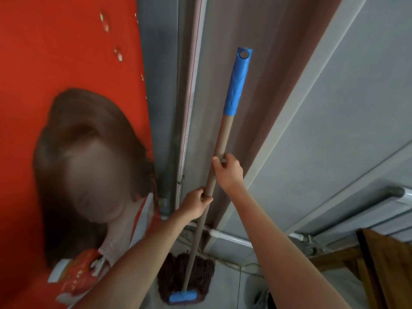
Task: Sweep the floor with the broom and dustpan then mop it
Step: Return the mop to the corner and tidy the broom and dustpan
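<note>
1. Head view: both forearms reach up from the bottom edge. The left hand [197,200] curls round the mop handle [219,150] low down; the right hand [227,169] grips it just above.
2. The mop head [186,277] rests on the floor [225,284] by the wall.
3. With no broom or dustpan in view, sweeping looks finished and mopping seems about to begin.
4. A red poster [66,63] stands left, grey panels [334,130] right, and cables lie on the pale floor.
</note>
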Motion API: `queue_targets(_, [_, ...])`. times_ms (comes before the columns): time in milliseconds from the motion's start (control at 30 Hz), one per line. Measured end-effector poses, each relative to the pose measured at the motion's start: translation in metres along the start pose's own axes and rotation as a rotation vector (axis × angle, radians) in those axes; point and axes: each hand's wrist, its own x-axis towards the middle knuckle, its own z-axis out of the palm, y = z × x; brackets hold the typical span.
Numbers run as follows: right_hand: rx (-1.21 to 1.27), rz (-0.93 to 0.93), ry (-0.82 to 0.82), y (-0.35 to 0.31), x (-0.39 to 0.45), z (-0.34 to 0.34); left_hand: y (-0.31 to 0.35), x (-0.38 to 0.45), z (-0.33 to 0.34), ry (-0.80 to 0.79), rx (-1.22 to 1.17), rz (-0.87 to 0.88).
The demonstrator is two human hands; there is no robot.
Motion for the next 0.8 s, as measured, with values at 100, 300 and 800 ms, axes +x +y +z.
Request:
queue_targets(100, [0.027,0.006,0.062,-0.008,0.016,0.0,0.008,0.023,-0.008,-0.028,0.013,0.021])
queue_targets(300, [0.06,0.005,0.102,-0.019,0.038,0.003,0.018,0.053,-0.022,-0.089,0.083,-0.015])
queue_targets(800, [0.101,0.107,0.016,0.01,0.077,0.004,0.009,0.084,0.003,-0.109,0.154,-0.075])
